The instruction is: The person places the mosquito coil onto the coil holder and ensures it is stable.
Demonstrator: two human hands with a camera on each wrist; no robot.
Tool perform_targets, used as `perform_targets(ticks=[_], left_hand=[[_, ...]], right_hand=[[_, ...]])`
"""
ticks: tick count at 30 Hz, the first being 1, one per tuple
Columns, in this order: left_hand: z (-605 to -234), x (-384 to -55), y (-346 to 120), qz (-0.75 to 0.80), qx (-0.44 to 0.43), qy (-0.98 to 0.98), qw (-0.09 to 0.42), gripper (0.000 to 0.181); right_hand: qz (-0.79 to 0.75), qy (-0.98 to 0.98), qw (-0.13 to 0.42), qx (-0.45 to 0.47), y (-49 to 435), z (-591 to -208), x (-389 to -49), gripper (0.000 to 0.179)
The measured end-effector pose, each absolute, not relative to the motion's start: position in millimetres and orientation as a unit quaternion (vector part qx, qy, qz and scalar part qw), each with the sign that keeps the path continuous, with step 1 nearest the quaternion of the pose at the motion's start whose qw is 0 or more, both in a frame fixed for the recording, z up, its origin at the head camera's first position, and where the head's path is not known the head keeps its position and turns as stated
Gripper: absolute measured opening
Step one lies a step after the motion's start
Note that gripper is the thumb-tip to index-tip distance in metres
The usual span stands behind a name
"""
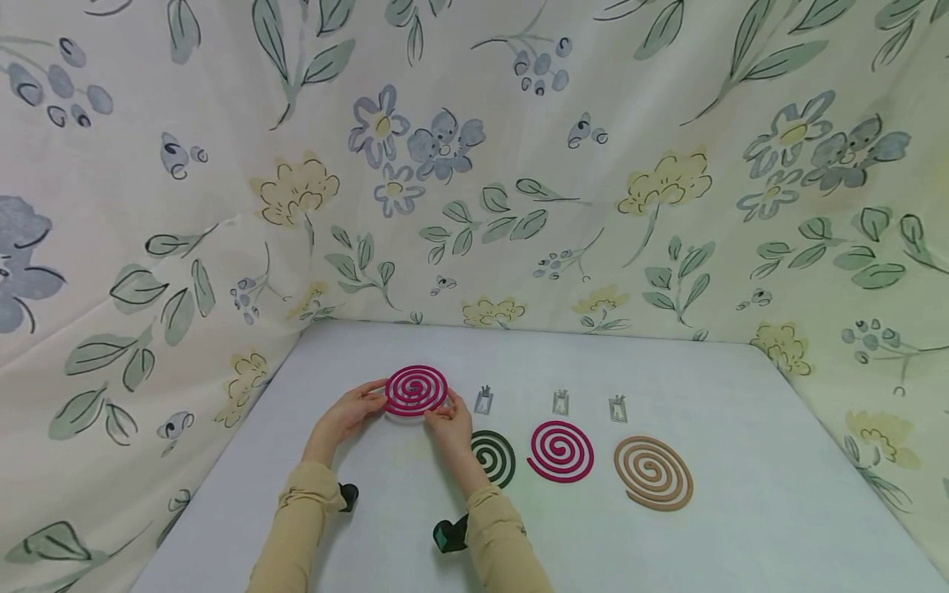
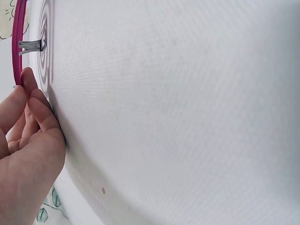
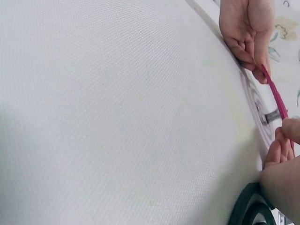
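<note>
A magenta mosquito coil is level above the table, pinched at its left edge by my left hand and at its right edge by my right hand. Thumb and fingers of the left hand grip the rim of the coil in the left wrist view. Beneath the coil's middle stands a small upright metal coil stand, its top at the coil. The right wrist view has the same stand between the two hands. Whether the coil's weight rests on the stand, I cannot tell.
Right of the hands lie a dark green coil, partly behind the right arm, another magenta coil and a tan coil. Behind them lie three flat metal stands in a row. Floral cloth hangs around the white table.
</note>
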State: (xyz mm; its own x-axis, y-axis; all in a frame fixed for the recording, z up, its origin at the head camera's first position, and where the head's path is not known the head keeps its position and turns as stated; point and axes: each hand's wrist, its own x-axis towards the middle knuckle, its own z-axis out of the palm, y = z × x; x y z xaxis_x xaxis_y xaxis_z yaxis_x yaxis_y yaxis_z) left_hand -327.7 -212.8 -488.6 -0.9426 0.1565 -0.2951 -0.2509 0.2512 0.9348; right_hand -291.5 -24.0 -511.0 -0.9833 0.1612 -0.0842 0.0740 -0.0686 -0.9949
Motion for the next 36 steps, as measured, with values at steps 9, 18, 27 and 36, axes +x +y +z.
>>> perform_targets(ticks=[9,18,27,36], left_hand=[[-488.7,-326.7,-211.1,0.61,-0.039,0.773,0.169,0.052],[-488.9,-325.8,-212.5,0.611,-0.041,0.773,0.164,0.05],[-489.4,-325.3,-211.1,0.612,-0.04,0.774,0.158,0.05],[-490.2,-323.8,-206.4,0.627,-0.032,0.765,0.145,0.051]], right_hand=[[0.729,-0.677,0.026,-0.095,-25.8,-509.9,-291.2,0.059],[0.725,-0.682,0.03,-0.093,-27.4,-510.7,-290.4,0.058],[0.722,-0.685,0.04,-0.094,-28.2,-512.9,-292.2,0.058],[0.724,-0.68,0.056,-0.101,-28.7,-513.3,-292.4,0.055]])
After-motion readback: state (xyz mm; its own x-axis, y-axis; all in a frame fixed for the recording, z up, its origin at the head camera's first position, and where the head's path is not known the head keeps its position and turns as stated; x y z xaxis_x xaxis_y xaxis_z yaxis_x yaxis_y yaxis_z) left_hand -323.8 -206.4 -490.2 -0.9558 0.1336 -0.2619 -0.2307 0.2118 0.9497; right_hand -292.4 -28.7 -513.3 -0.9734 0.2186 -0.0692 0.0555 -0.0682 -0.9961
